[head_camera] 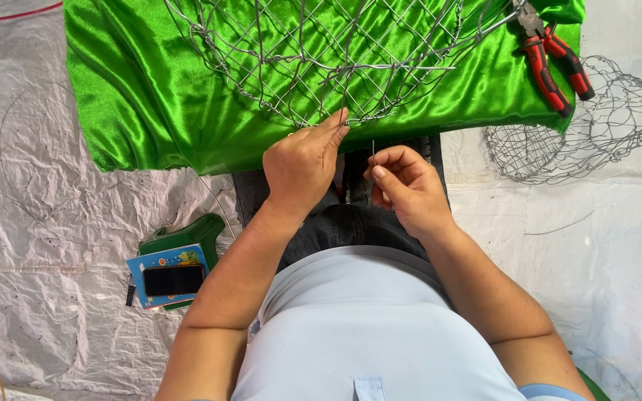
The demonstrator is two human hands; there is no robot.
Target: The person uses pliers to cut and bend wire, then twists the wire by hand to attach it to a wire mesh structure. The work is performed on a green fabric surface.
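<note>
A half-made wire mesh basket [321, 52] lies on a shiny green cloth [135, 96] spread over a low surface in front of me. My left hand [302, 163] pinches the near rim of the mesh between thumb and forefinger. My right hand [403, 186] sits just to its right, fingers closed on a thin upright end of wire [373, 148] below the rim. Both hands hover over my lap in dark jeans.
Red-handled pliers [555, 63] rest on the cloth's right end. A finished wire mesh basket [596, 122] lies on the white sheeting at right. At left sit a green stool [187, 234], a phone [174, 280] on a blue booklet, and loose wire loops.
</note>
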